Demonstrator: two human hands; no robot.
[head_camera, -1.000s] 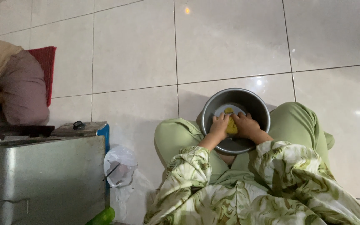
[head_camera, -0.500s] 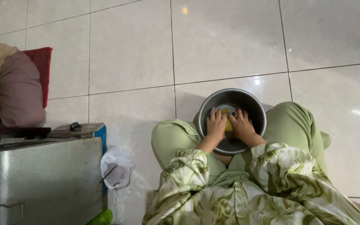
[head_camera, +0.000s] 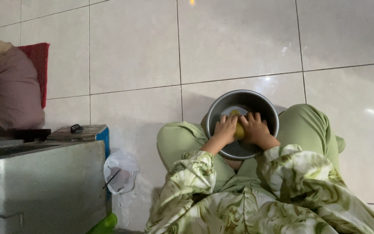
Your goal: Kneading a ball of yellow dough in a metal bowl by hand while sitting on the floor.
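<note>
A floor of large pale glossy tiles (head_camera: 130,52) fills most of the head view, crossed by thin grout lines and catching a small light reflection at the top. At the lower left stands a big grey metal box (head_camera: 40,186), and behind it, at the left edge, a person in a mauve sleeve (head_camera: 16,97) sits against a red cushion (head_camera: 39,65). The wearer of the camera sits on the floor in green trousers and a green-and-cream patterned top (head_camera: 247,203), knees spread. Between the knees a round metal bowl (head_camera: 243,123) rests on the tiles. Beside the metal box lies a crumpled clear plastic bag (head_camera: 121,171), with a flat blue-edged box (head_camera: 85,132) just above it and a bright green object (head_camera: 104,224) below. Both hands are inside the bowl: the left hand (head_camera: 225,130) and the right hand (head_camera: 256,129) are clenched from either side around a small yellow lump (head_camera: 239,130), which sits between them, mostly hidden by the fingers.
</note>
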